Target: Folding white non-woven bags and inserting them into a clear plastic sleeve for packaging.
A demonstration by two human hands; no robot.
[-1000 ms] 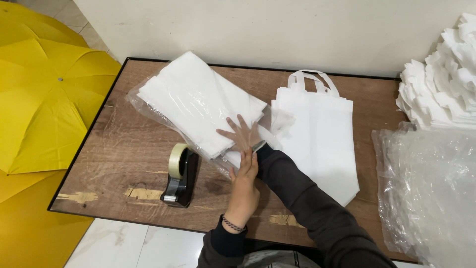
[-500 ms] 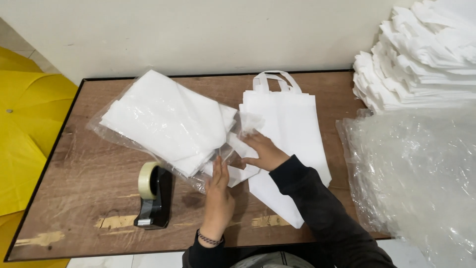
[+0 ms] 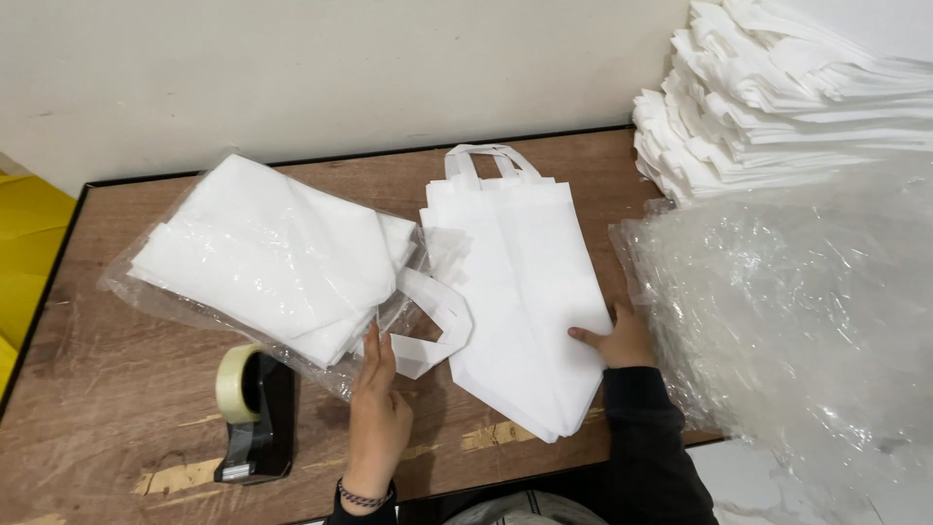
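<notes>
Since half a second ago, both hands have moved apart: the right hand (image 3: 619,340) now rests flat, fingers together, on the stack of white bags (image 3: 520,292) mid-table, while the left hand (image 3: 377,413), fingers extended together, touches the plastic-wrapped bundle (image 3: 262,258) beside the tape dispenser (image 3: 251,413).

A clear plastic packet of folded white bags (image 3: 267,258) lies flat and slantwise on the left of the brown wooden counter (image 3: 107,389), its open end turned toward the centre, where loop handles (image 3: 432,326) spill out. Just beside it, a small stack of white fabric tote bags (image 3: 520,292) lies flat at mid-counter, handles toward the wall, its bottom corner overhanging the counter's near edge.
</notes>
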